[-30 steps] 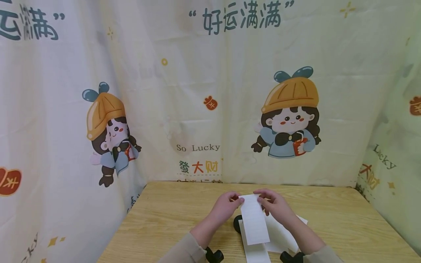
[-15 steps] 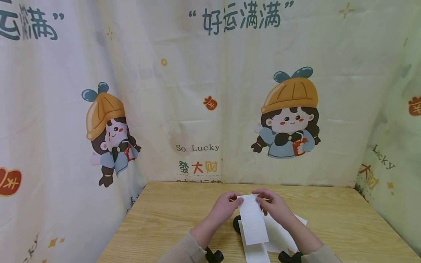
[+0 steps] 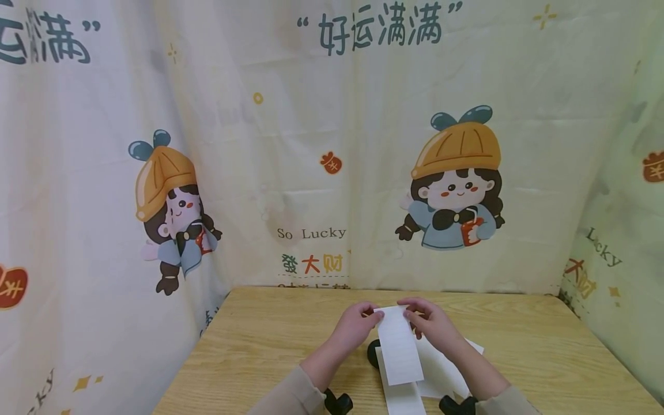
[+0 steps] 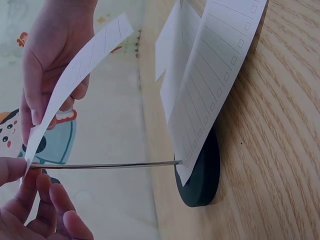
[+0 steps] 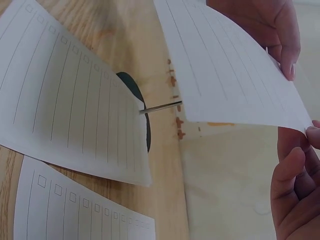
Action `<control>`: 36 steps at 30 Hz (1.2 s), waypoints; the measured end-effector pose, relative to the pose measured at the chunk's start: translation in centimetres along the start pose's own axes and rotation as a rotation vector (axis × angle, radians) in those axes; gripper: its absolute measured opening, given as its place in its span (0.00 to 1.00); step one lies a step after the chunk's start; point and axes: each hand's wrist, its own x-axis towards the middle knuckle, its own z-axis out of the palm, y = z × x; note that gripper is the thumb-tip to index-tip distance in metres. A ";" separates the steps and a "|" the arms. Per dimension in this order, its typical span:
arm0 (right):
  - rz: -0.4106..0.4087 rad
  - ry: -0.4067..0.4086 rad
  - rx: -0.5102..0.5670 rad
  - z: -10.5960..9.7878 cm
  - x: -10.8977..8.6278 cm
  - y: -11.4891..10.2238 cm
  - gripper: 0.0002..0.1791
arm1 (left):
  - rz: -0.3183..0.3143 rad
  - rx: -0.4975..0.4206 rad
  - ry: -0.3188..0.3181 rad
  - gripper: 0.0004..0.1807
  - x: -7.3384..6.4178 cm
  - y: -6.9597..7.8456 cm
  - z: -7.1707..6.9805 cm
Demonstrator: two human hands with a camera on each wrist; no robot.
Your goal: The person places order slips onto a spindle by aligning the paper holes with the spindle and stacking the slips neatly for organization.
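Note:
A white ruled paper slip (image 3: 400,351) is pinched along its top edge by both hands. My left hand (image 3: 355,327) grips its left corner, my right hand (image 3: 434,326) its right side. Behind it, a thin metal spike (image 4: 105,166) rises from a round black base (image 4: 201,177), like a bill spike. In the left wrist view the spike's tip reaches the slip at the fingertips; whether it pierces the paper cannot be told. Another slip with small checkboxes (image 4: 220,65) sits low on the spike, over the base.
More white paper (image 3: 441,366) lies on the wooden table (image 3: 270,328) at the right, partly under my right forearm. Black fittings (image 3: 338,403) sit by both cuffs. A printed curtain (image 3: 290,173) hangs behind the table's far edge.
Both hands and the pinched slip have shifted very slightly left. The hold on the slip looks the same.

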 end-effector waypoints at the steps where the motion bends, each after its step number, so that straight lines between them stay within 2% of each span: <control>1: 0.003 0.005 0.000 0.0 0.0 0.0 0.16 | 0.001 0.001 0.000 0.11 0.0 0.0 0.0; 8: 0.014 0.023 -0.003 0.0 0.0 -0.1 0.16 | 0.018 0.007 0.009 0.11 0.1 0.1 0.0; 24: 0.008 0.014 -0.011 0.1 0.3 0.1 0.16 | -0.017 0.010 0.010 0.12 0.2 0.2 0.1; 36: -0.024 -0.018 0.004 0.0 0.0 -0.1 0.17 | 0.013 -0.012 0.013 0.13 0.5 -0.1 0.3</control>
